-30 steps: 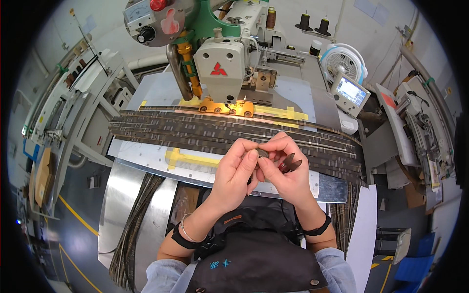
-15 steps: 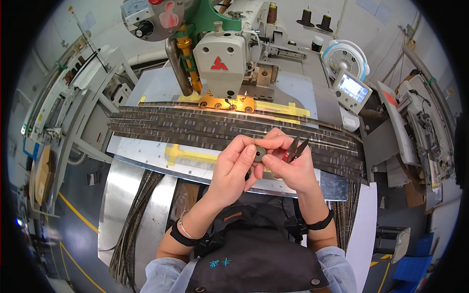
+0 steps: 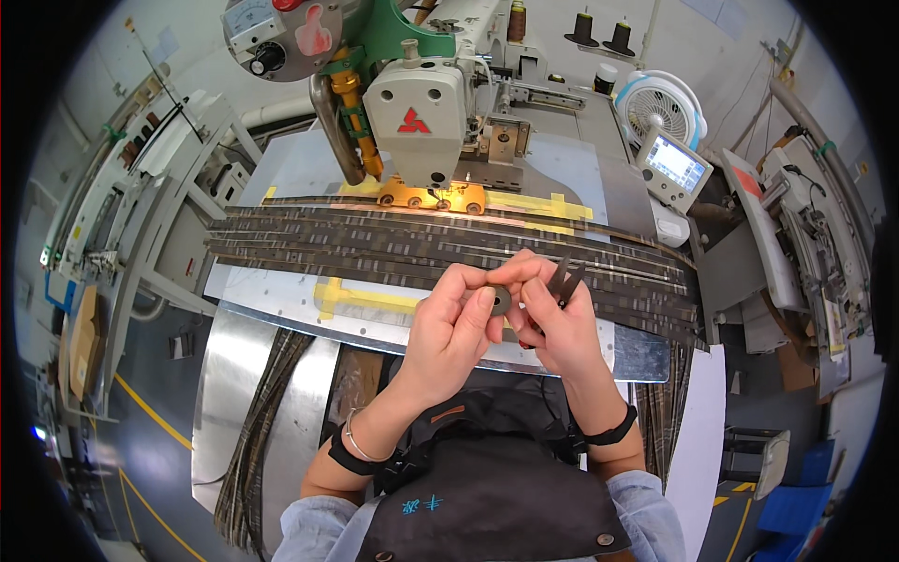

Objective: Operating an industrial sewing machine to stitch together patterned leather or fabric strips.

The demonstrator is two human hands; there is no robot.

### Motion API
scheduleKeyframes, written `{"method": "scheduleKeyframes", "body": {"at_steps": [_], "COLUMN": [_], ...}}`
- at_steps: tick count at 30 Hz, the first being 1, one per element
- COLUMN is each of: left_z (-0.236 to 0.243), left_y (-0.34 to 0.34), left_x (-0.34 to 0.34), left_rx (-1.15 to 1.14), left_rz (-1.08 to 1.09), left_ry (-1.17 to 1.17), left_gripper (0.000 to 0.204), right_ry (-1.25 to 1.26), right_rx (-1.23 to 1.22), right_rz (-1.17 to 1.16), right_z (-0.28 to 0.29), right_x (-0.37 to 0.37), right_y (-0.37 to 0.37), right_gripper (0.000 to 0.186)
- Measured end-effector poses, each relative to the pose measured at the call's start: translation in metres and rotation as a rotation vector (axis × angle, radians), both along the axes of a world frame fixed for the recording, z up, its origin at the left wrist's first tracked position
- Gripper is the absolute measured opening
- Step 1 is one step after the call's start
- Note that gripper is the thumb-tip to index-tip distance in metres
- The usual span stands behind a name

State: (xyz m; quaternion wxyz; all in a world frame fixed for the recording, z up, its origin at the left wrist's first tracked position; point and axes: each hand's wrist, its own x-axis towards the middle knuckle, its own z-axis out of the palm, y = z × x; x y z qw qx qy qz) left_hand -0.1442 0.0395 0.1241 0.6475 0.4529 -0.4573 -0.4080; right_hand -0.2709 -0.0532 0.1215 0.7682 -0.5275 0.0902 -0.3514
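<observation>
Above the front of the machine table, my left hand (image 3: 444, 328) is closed, pinching a small round grey metal bobbin (image 3: 502, 299) with a hole in its middle. Close beside it, my right hand (image 3: 566, 335) is curled round a pair of thread snips (image 3: 568, 281), whose dark blades point up and away. The right fingertips reach over to the far side of the bobbin, and its thumb is bent toward the index finger. Whether a thread runs between the hands is too fine to tell. Beyond both hands lie long dark patterned strips (image 3: 375, 245) across the table.
The sewing machine head (image 3: 412, 117) stands over a lit yellow clamp plate (image 3: 435, 197). At the right are a control screen (image 3: 676, 167) and a white fan (image 3: 660, 110). Bundled strips (image 3: 257, 440) hang over the front left edge. Thread cones (image 3: 582, 30) stand at the back.
The right thumb has drawn back from the bobbin and bent. In the right hand the snips have turned, their red part now lower and mostly hidden. My left hand keeps its pinch on the bobbin.
</observation>
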Motion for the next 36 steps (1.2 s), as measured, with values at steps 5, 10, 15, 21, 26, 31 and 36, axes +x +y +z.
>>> {"method": "scheduleKeyframes", "body": {"at_steps": [5, 10, 15, 21, 26, 31, 36], "left_z": [-0.002, -0.006, -0.012, -0.014, -0.013, -0.01, -0.013], "left_y": [-0.003, -0.001, 0.0, -0.001, 0.0, 0.001, 0.001], "left_x": [-0.004, -0.004, -0.005, -0.004, -0.003, -0.003, -0.002], "left_rx": [-0.052, -0.117, -0.134, -0.182, -0.195, -0.219, -0.236], "left_rz": [0.075, 0.166, 0.287, 0.36, 0.368, 0.404, 0.399], "left_ry": [-0.047, -0.073, -0.273, -0.43, -0.474, -0.588, -0.617], "left_gripper": [0.014, 0.014, 0.013, 0.013, 0.013, 0.014, 0.013], "right_ry": [0.036, -0.002, 0.098, 0.152, 0.164, 0.217, 0.215], "right_rx": [-0.286, -0.378, -0.711, -0.892, -0.968, -0.878, -0.744], "right_rz": [-0.213, -0.479, -0.681, -0.765, -0.746, -0.684, -0.606], "right_z": [-0.009, -0.012, -0.006, -0.002, 0.002, 0.009, 0.014], "right_x": [0.009, 0.015, 0.018, 0.016, 0.014, 0.01, 0.005], "right_y": [0.011, 0.023, 0.029, 0.027, 0.023, 0.024, 0.021], "right_gripper": [0.033, 0.029, 0.019, 0.016, 0.015, 0.013, 0.009]}}
